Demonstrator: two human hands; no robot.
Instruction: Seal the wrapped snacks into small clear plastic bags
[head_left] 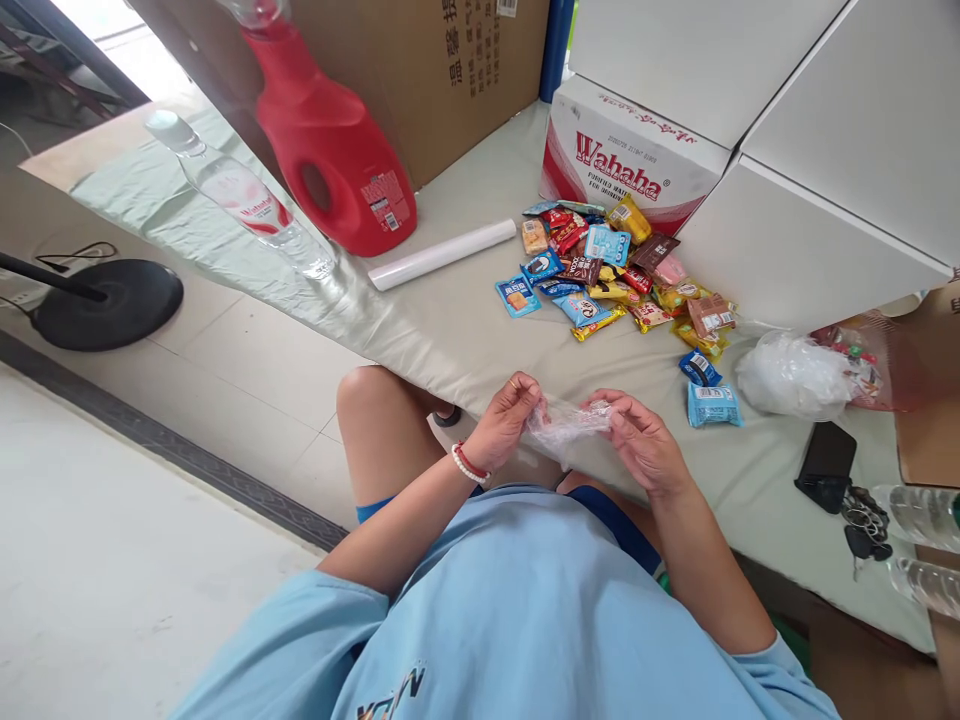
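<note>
The left hand [504,425] and the right hand [645,440] are apart from each other, each with thumb and fingers pinched on one end of a piece of clear plastic [568,428]. It spans the gap between them, crumpled in the middle, above the lap at the near edge of the counter [442,330]. It may be a bag or a loose sheet; the folds and glare hide which.

Plastic this thin probably clings to itself, so a light pinch and a slow, even pull should serve better than a hard tug. Rubbing the layers between thumb and finger would likely part them; keeping both ends level should limit twisting.

The near edge runs slantwise past the knees, and the cloth over it hangs in folds that a trailing wrist could drag. Just past the hands, cloth shows between that edge and the heap of snack packets [592,262], which gives some room forward. Toward the left end, the water bottle [244,200] stands near the edge, with the white roll [444,255] lying farther in. To the right, two blue packets [714,404] lie near the right hand, and the phone [826,465] rests beside the keys [868,522], so wide sweeps that way call for care.
</note>
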